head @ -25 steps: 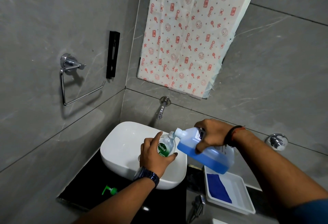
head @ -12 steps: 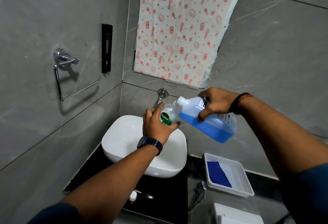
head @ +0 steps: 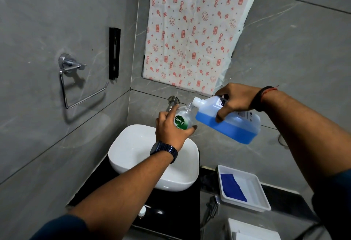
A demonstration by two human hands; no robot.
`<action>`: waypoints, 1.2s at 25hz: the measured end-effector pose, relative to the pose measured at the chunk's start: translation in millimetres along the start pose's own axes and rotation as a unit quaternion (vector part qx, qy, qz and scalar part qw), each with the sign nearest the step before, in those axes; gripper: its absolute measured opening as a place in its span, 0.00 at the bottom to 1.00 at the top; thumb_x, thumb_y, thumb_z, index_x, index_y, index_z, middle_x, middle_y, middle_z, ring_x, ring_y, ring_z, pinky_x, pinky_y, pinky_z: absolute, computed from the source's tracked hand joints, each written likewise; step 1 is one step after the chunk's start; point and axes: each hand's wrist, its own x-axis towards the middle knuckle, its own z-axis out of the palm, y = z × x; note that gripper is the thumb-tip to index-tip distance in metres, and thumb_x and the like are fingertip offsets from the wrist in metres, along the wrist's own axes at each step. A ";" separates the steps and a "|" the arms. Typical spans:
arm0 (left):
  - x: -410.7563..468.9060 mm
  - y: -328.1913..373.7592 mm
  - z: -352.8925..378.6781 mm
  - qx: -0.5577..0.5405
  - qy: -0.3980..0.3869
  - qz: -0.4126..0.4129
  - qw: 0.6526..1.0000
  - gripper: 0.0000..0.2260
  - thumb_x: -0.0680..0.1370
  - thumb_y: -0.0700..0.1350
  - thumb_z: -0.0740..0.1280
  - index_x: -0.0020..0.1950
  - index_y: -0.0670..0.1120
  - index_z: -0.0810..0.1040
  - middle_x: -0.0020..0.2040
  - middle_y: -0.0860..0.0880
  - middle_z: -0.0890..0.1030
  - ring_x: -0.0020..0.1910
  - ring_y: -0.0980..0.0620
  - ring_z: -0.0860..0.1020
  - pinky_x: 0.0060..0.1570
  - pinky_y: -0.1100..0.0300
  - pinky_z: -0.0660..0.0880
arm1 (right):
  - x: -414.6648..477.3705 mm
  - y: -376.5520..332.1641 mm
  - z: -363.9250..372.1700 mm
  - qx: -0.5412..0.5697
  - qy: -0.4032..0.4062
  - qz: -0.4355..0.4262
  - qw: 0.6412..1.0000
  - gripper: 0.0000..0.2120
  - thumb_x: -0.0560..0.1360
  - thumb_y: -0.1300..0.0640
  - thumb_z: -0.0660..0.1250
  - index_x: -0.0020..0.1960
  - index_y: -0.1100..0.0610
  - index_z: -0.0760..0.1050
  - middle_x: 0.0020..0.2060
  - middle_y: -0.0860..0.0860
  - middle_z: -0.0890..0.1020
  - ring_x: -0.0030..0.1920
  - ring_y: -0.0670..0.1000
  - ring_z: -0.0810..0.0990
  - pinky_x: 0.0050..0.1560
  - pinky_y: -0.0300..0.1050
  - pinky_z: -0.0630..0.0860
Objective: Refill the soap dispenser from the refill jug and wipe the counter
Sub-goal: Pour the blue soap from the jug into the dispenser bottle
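Head view: right hand (head: 236,100), fingers clamped round the tilted refill jug (head: 228,120), held its spout just beside the soap dispenser (head: 183,119) mouth, gripped by left hand (head: 170,130).

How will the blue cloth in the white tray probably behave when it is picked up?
The blue cloth lies flat and thin in the white tray, so it is probably floppy and light. It would likely drape from the hand, not roll or tip.
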 end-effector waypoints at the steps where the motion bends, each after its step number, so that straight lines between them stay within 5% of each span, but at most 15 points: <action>1: -0.3 0.3 0.7 -0.001 0.000 -0.001 1.000 0.38 0.56 0.58 0.78 0.65 0.59 0.69 0.51 0.50 0.70 0.53 0.47 0.73 0.48 0.53 0.77 | -0.1 -0.6 -1.5 -0.002 0.000 0.002 1.000 0.17 0.58 0.43 0.78 0.42 0.49 0.78 0.39 0.47 0.82 0.41 0.50 0.81 0.35 0.41 0.73; 30: 5.5 6.5 4.3 -0.001 0.001 -0.002 1.000 0.39 0.56 0.59 0.78 0.64 0.62 0.68 0.51 0.50 0.70 0.53 0.49 0.73 0.44 0.59 0.72 | -0.8 -7.5 -18.0 -0.012 -0.005 0.009 1.000 0.24 0.60 0.44 0.77 0.53 0.48 0.79 0.48 0.48 0.82 0.47 0.50 0.80 0.42 0.42 0.76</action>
